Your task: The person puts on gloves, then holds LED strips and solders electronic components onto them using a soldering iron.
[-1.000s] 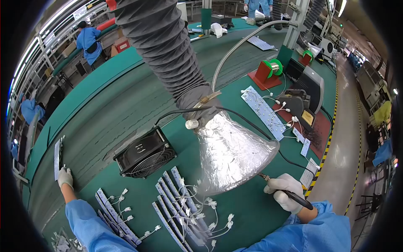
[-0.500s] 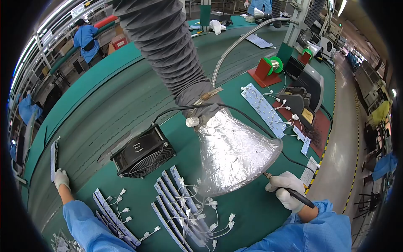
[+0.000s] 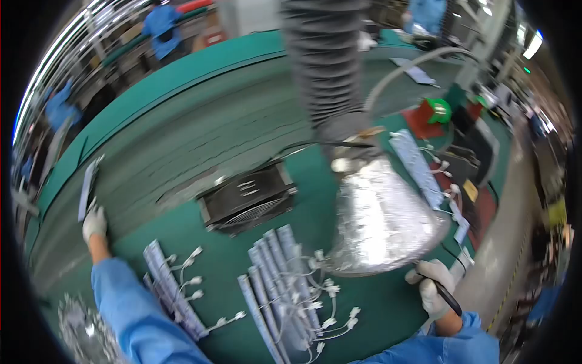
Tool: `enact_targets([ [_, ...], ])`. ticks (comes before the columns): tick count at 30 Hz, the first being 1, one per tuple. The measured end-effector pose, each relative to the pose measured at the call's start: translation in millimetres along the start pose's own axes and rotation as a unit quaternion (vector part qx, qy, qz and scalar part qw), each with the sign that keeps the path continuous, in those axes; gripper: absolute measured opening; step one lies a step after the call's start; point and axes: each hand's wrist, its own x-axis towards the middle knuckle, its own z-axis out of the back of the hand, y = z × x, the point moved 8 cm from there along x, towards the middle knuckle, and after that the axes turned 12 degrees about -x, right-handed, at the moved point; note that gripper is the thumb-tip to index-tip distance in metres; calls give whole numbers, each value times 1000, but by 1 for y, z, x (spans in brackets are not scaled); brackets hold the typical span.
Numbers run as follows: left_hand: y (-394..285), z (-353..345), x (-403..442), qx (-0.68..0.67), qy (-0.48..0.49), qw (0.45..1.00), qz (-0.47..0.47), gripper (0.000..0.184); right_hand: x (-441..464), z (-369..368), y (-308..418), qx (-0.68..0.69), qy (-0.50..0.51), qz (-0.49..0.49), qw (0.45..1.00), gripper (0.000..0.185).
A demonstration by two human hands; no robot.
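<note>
At the far left, my left hand (image 3: pixel 94 223), in a white glove, is closed at the lower end of a light strip (image 3: pixel 88 187) over the dark belt. My right hand (image 3: pixel 434 287), gloved as well, is wrapped round the black handle of a soldering iron (image 3: pixel 447 297); the foil hood partly hides its tip. Between my hands lie two groups of narrow LED strips, one at the left (image 3: pixel 174 292) and one in the middle (image 3: pixel 267 303), with white wires and connectors. Blur softens the whole view.
A foil hood (image 3: pixel 385 224) hangs from a grey ribbed duct (image 3: pixel 327 67) over the mat. A black fan (image 3: pixel 247 197) stands left of it. At the right are a wider LED board (image 3: pixel 417 167) and a green solder spool (image 3: pixel 439 110). Co-workers in blue (image 3: pixel 163 30) are beyond the belt.
The view has swung, so the hood, fan and strips appear farther right. Both hands keep their grips, the left on its strip and the right on the iron.
</note>
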Motion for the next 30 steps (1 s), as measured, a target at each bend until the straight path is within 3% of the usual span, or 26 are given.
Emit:
enact_targets([
  [1,16,-16,19,42,-11,995,-89,51,-3,0,-4,-6,5,-11,1000,47],
  [2,31,-27,37,49,-19,993,-104,51,-5,-1,-2,-18,-2,1,1000,48],
  [3,-22,9,-7,63,15,998,11,54,-9,0,-7,-37,22,6,999,47],
  [4,-30,13,-7,55,-27,998,-32,50,-13,0,-11,-57,46,12,997,47],
  [5,-47,18,-12,48,-6,998,-44,44,-14,0,-8,-39,25,0,999,49],
  [7,-70,26,-22,-135,9,989,-54,44,-18,-1,-19,15,-6,-34,999,50],
  [9,-92,69,-53,61,-155,984,-60,49,-16,-3,-24,12,10,-11,1000,48],
  [10,-96,83,-81,91,-156,983,39,54,-15,1,-19,-4,19,2,1000,47],
  [11,-13,34,-14,127,-97,987,1,59,-14,3,-13,-71,38,13,997,44],
  [12,30,-11,37,-94,40,990,-93,66,-7,2,-6,-45,43,-6,998,44],
  [13,1,2,4,-87,60,993,-43,69,3,1,5,-48,42,17,998,46],
  [14,18,-28,35,17,28,997,-65,67,2,3,4,-23,18,11,1000,35],
  [15,-20,-27,30,-155,55,984,-62,63,2,4,0,12,2,13,1000,25],
  [16,-50,-15,12,-316,82,944,-48,61,2,2,-3,0,45,18,999,37],
  [17,-85,-16,11,-407,120,898,-118,54,6,-3,-5,-7,95,29,995,51],
  [19,-189,15,-37,-341,121,883,-300,47,6,-5,-5,-11,121,32,992,54],
  [21,-233,25,-48,-262,172,921,-232,40,1,-1,-4,33,58,35,997,53],
  [23,-274,44,-84,-60,80,923,-372,37,3,-1,0,45,88,18,995,50],
  [24,-289,57,-109,27,84,929,-358,37,12,0,11,49,33,23,998,34],
  [25,-301,72,-136,67,52,917,-389,35,16,-2,14,48,24,34,998,38],
  [26,-311,92,-167,5,24,911,-411,34,13,-3,13,51,18,42,998,42],
  [27,-316,103,-188,1,65,919,-388,33,-4,-5,-4,43,99,38,993,48],
  [30,-318,133,-259,-11,157,938,-309,32,-4,-7,4,84,82,64,991,46],
])
